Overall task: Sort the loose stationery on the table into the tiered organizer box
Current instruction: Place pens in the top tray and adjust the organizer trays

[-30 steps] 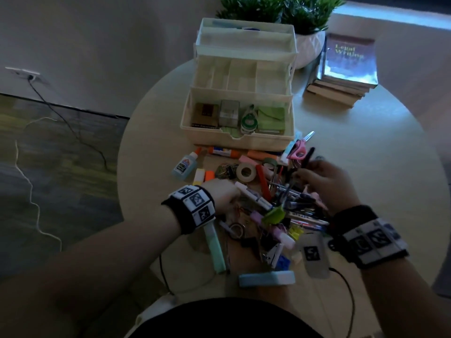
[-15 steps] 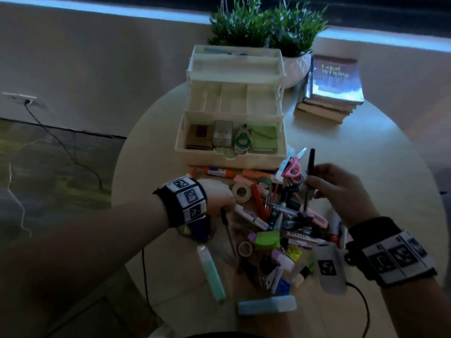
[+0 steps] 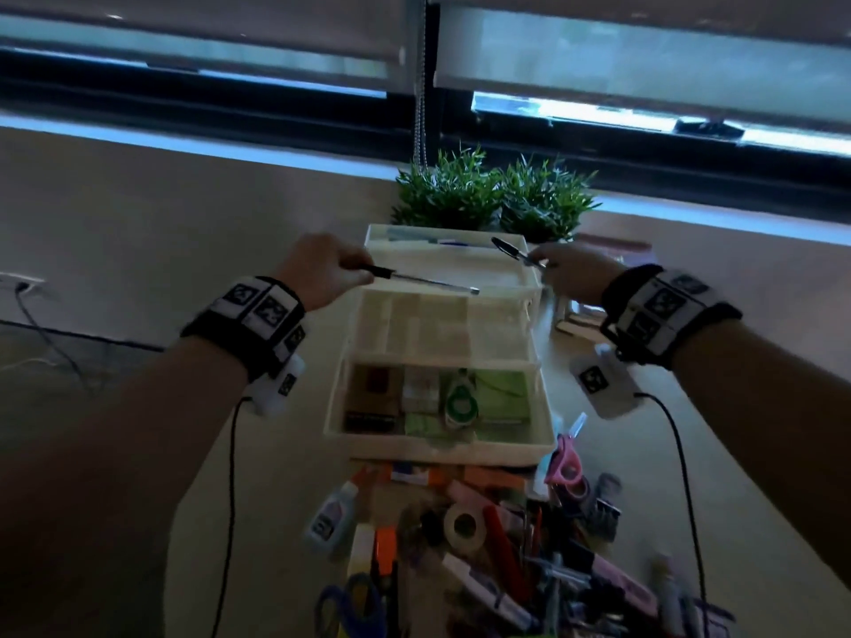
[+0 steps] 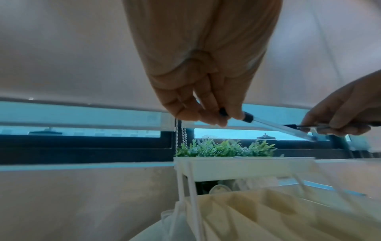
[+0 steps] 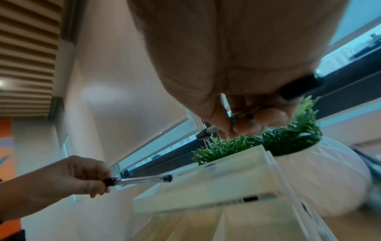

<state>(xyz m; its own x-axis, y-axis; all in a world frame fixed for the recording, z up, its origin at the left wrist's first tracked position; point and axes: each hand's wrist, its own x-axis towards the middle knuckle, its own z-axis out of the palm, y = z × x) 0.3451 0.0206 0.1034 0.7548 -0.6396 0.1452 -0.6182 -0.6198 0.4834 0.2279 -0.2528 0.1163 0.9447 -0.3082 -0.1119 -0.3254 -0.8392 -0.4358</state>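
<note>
The cream tiered organizer box (image 3: 442,446) stands open on the round table, its tiers stepped back. My left hand (image 3: 322,269) pinches a clear pen with a black cap (image 3: 426,282) by its capped end, held level over the top tier (image 3: 449,262); the same clear pen (image 4: 278,127) shows in the left wrist view. My right hand (image 3: 568,269) grips a dark pen (image 3: 509,250) above the top tier's right end, and the right wrist view shows that dark pen (image 5: 208,131) between its fingers. A pile of loose stationery (image 3: 506,545) lies in front of the box.
Two potted green plants (image 3: 492,195) stand right behind the box under the window. A stack of books (image 3: 594,287) lies at the right, partly behind my right hand. A glue bottle (image 3: 331,515), tape roll (image 3: 465,524) and pink scissors (image 3: 568,462) lie in the pile.
Both hands rose from the pile to above the box's top tier, each carrying a pen. The head view tilted up toward the window.
</note>
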